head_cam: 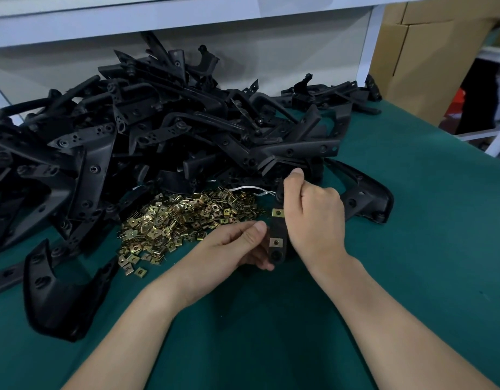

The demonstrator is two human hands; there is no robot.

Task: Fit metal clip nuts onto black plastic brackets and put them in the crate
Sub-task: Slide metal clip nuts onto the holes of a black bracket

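A single wide-angle camera is sitting on my head, looking forward and down at the green table point(412, 277). It is viewing from close range: my left hand point(237, 244) and right hand point(313, 218) are filling the centre, the heap of black brackets point(130, 136) is lying just beyond.

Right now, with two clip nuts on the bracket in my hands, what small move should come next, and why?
Probably the left hand should fetch another nut from the clip nut pile: the bracket, gripped by the right hand, carries two clip nuts, yet its lowest hole looks bare.
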